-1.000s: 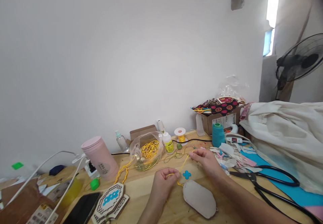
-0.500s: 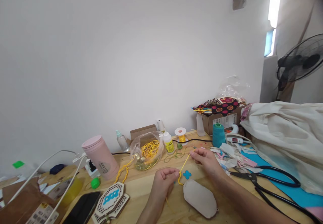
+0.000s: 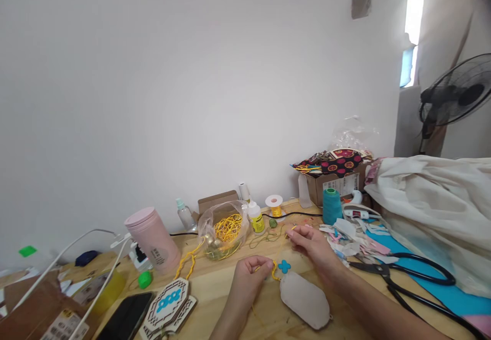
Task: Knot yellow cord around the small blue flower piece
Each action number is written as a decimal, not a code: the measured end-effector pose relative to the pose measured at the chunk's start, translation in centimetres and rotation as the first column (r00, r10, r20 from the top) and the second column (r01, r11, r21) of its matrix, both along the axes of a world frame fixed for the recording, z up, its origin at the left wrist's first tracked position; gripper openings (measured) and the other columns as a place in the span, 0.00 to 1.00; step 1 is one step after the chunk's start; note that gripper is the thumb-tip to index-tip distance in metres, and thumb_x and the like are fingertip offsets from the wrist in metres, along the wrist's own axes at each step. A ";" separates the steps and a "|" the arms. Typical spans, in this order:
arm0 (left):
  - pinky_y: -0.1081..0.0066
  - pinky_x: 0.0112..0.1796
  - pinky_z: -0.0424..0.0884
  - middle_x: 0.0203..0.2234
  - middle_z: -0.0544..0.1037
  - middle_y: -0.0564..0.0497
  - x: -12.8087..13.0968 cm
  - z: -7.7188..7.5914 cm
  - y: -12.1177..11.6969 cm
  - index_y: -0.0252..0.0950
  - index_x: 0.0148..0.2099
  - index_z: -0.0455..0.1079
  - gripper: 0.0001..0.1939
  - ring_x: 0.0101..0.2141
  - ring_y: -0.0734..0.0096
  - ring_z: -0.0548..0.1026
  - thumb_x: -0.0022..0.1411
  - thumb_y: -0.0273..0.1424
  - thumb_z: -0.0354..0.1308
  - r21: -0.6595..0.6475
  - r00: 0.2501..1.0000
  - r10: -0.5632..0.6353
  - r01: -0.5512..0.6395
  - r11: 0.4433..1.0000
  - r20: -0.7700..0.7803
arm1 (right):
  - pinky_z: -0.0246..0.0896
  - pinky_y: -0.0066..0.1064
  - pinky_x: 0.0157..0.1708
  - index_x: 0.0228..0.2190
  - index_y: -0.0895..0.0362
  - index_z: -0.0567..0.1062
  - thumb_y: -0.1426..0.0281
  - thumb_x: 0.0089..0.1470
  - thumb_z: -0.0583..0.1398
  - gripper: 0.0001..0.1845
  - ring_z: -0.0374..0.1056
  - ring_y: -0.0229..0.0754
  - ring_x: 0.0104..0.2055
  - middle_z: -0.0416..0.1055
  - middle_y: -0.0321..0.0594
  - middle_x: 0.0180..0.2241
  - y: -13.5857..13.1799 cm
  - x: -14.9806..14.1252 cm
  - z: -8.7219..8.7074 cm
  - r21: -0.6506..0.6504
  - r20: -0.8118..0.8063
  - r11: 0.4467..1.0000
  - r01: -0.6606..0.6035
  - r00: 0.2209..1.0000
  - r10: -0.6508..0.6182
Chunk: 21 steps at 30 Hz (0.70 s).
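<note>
A yellow cord [image 3: 275,273] comes off the upper left end of a flat, greyish elongated piece [image 3: 305,300] lying on the table. My left hand [image 3: 251,277] pinches this cord just beside that end. Farther up and to the right, my right hand [image 3: 310,241] is closed with thumb and finger together on a yellow strand, whose short tip shows above the fingers. Between the hands the strand is faint. A small blue four-petal shape [image 3: 284,266] lies on the wood just above the grey piece.
Black-handled scissors [image 3: 383,268] and paper scraps lie right of my right arm. Behind are a bag of yellow cord [image 3: 229,227], a glue bottle [image 3: 255,218] and a teal thread cone [image 3: 332,206]. Fretwork pieces [image 3: 169,301], a phone [image 3: 126,315] and a pink tumbler [image 3: 152,239] are left.
The strand between my hands was taut and bright yellow; now it looks fainter, and the cord bunches at my left fingertips. The grey piece has shifted very slightly right. Both hands stay nearly in place.
</note>
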State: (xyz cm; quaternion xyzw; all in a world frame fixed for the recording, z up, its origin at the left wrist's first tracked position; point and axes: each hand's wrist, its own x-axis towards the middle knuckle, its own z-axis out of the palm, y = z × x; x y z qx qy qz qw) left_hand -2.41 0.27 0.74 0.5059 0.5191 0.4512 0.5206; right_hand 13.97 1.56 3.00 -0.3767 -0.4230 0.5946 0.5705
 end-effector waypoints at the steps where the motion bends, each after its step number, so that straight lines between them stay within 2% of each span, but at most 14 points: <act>1: 0.79 0.19 0.53 0.14 0.72 0.53 0.0 0.1 0.0 0.30 0.22 0.72 0.13 0.16 0.80 0.61 0.36 0.37 0.62 0.000 1.000 -0.004 0.004 1.000 -0.006 | 0.52 0.23 0.24 0.18 0.59 0.66 0.62 0.36 0.60 0.13 0.54 0.30 0.21 0.59 0.30 0.17 -0.1 0.0 0.1 -0.001 -0.034 0.999 -0.049 0.998 0.049; 4: 0.78 0.20 0.54 0.14 0.71 0.54 0.1 0.2 -0.1 0.30 0.22 0.72 0.13 0.16 0.79 0.62 0.37 0.37 0.61 0.026 0.999 -0.014 0.015 1.000 -0.036 | 0.54 0.23 0.25 0.21 0.59 0.66 0.61 0.42 0.57 0.13 0.56 0.30 0.22 0.63 0.34 0.22 -0.2 -0.1 0.2 0.056 -0.067 0.981 -0.188 0.979 0.191; 6: 0.78 0.21 0.55 0.14 0.72 0.53 0.2 0.3 -0.1 0.31 0.22 0.72 0.12 0.17 0.78 0.63 0.37 0.37 0.61 0.047 0.998 -0.018 0.021 0.999 -0.053 | 0.53 0.23 0.23 0.20 0.59 0.65 0.60 0.44 0.54 0.13 0.56 0.30 0.20 0.65 0.35 0.22 -0.1 -0.2 0.0 0.130 0.037 0.971 -0.203 0.979 0.200; 8: 0.78 0.21 0.56 0.13 0.71 0.54 0.2 0.4 -0.1 0.31 0.21 0.72 0.12 0.17 0.78 0.63 0.37 0.37 0.61 0.047 0.998 -0.018 0.021 0.999 -0.061 | 0.52 0.24 0.22 0.20 0.58 0.66 0.62 0.44 0.54 0.12 0.56 0.32 0.20 0.64 0.34 0.20 0.1 -0.2 -0.4 0.224 0.247 0.962 -0.156 0.964 0.099; 9: 0.78 0.20 0.55 0.12 0.70 0.54 0.2 0.5 -0.1 0.31 0.22 0.72 0.13 0.16 0.79 0.62 0.37 0.37 0.61 0.041 0.998 -0.017 0.019 0.999 -0.065 | 0.52 0.24 0.22 0.21 0.58 0.67 0.64 0.44 0.55 0.10 0.57 0.33 0.21 0.64 0.35 0.19 0.1 -0.2 -0.6 0.286 0.372 0.949 -0.133 0.928 0.018; 12: 0.78 0.17 0.53 0.09 0.67 0.56 0.3 0.8 -0.3 0.31 0.22 0.72 0.15 0.14 0.80 0.60 0.36 0.39 0.61 0.024 0.997 -0.013 0.015 1.000 -0.080 | 0.52 0.27 0.26 0.24 0.57 0.70 0.71 0.44 0.55 0.05 0.59 0.36 0.25 0.67 0.36 0.22 0.1 -0.1 -1.0 0.488 0.631 0.854 -0.180 0.749 -0.203; 13: 0.78 0.17 0.53 0.08 0.66 0.56 0.4 0.9 -0.4 0.31 0.22 0.72 0.15 0.13 0.80 0.60 0.35 0.39 0.61 0.023 0.997 -0.015 0.017 1.000 -0.082 | 0.52 0.27 0.27 0.25 0.56 0.71 0.73 0.45 0.54 0.05 0.60 0.36 0.26 0.68 0.36 0.23 0.0 -0.1 -1.1 0.532 0.673 0.815 -0.230 0.700 -0.241; 15: 0.78 0.16 0.52 0.08 0.65 0.56 0.5 1.0 -0.5 0.31 0.22 0.72 0.15 0.13 0.80 0.59 0.35 0.40 0.61 0.019 0.997 -0.018 0.020 1.000 -0.079 | 0.52 0.28 0.29 0.26 0.56 0.71 0.74 0.46 0.53 0.07 0.61 0.37 0.28 0.69 0.36 0.24 -0.2 0.0 -1.0 0.574 0.708 0.759 -0.306 0.651 -0.273; 21: 0.78 0.16 0.51 0.07 0.64 0.57 0.6 1.4 -0.7 0.31 0.22 0.72 0.15 0.13 0.79 0.59 0.34 0.40 0.62 0.004 0.998 -0.018 0.019 1.000 -0.054 | 0.53 0.28 0.29 0.27 0.55 0.72 0.73 0.48 0.51 0.09 0.62 0.38 0.29 0.69 0.38 0.25 -0.3 0.2 -0.6 0.607 0.703 0.726 -0.323 0.645 -0.300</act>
